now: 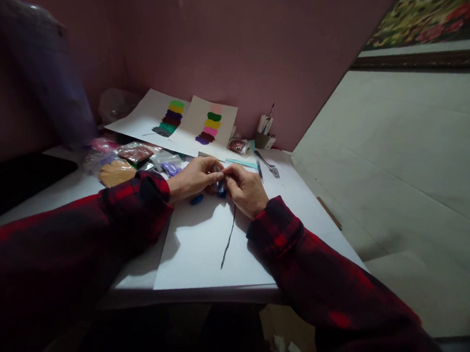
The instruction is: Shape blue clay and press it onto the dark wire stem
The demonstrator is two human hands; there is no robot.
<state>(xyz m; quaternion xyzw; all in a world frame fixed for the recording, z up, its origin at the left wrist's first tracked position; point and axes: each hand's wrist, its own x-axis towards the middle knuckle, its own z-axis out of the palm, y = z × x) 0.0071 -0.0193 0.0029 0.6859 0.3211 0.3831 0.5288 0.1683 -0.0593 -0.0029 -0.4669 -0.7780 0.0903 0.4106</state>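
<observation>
Both hands meet over the top edge of a white sheet [208, 250] on the table [298, 202]. The left hand [192, 178] and right hand [246, 189] pinch a small dark blue lump [221, 188] between their fingertips; its shape is mostly hidden by them. Another blue bit [196, 199] lies just beside the left hand. A thin dark line [228, 240] runs down the sheet. The packets [139, 155] behind are dim.

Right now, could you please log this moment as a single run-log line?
left hand and right hand: pinching blue clay together | white sheet: beneath, black line | fork: behind
</observation>
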